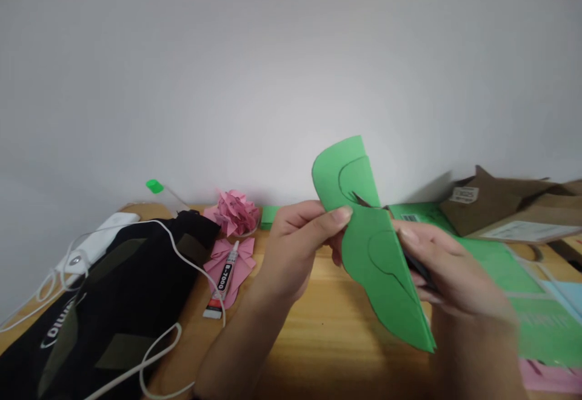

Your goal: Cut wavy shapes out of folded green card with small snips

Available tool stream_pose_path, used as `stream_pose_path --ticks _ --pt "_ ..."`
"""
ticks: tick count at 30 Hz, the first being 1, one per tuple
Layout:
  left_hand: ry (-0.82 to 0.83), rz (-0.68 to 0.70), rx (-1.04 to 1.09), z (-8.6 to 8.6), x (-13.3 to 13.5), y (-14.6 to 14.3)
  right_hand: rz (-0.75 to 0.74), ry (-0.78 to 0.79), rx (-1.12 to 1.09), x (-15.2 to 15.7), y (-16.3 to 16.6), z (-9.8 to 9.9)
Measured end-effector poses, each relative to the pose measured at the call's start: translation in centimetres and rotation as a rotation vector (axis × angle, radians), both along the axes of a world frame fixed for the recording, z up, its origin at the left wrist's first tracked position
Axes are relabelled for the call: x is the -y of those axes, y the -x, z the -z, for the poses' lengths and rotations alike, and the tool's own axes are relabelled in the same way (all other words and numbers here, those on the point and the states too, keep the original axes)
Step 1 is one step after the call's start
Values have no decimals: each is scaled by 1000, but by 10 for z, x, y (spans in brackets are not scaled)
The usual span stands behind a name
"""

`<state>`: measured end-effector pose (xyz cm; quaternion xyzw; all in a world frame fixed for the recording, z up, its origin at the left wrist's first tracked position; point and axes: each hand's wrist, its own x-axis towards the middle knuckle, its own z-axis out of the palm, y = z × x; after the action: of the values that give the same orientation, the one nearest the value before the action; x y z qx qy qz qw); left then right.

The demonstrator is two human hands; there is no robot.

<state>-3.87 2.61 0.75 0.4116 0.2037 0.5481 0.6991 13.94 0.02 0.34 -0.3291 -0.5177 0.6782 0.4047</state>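
Left hand (297, 239) pinches the curved green paper cutout (377, 266), long axis steeply tilted. Right hand (448, 273), clamped on dark scissors (419, 270), touches its right edge.

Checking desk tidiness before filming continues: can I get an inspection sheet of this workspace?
Surface: wooden table, partly covered.
Job's things: green paper cut-out held up, pencil outlines on it; scissors cutting into it.
Clutter: black bag, glue tube, pink paper flower, green sheets, brown paper bag.
Hands: left hand pinches the cut-out; right hand grips the scissors.
Cables: white cable looping over the bag.
Surroundings: plain white wall.
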Motion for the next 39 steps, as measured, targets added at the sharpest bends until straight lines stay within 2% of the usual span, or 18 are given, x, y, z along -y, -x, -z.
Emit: stream_pose_path --ticks 3,5,7,9,12,18,23,29,33,39 --pt "45 -25 44 -2 -1 0 -15 30 -26 -4 -16 -4" --pt "70 -3 37 -2 0 -1 52 0 -63 -5 -20 -9" --pt "68 50 -10 -1 1 -4 189 -63 -138 -5 -15 -14" --pt "35 113 -74 1 4 -8 394 -137 -186 -1 -4 -17" --pt "-4 198 -177 5 9 -13 680 -227 -138 6 10 -14" --pt "-20 246 -289 6 13 -14 891 -459 133 14 13 -6" --pt "-64 245 -328 1 12 -11 894 -507 181 14 13 -8" --pt "-122 285 -357 -4 9 -5 854 -640 304 16 11 -7" --pt "-168 252 -374 -3 6 -1 800 -659 359 17 10 -9" --pt "-200 315 -439 -4 3 5 782 -663 385 16 9 -11"
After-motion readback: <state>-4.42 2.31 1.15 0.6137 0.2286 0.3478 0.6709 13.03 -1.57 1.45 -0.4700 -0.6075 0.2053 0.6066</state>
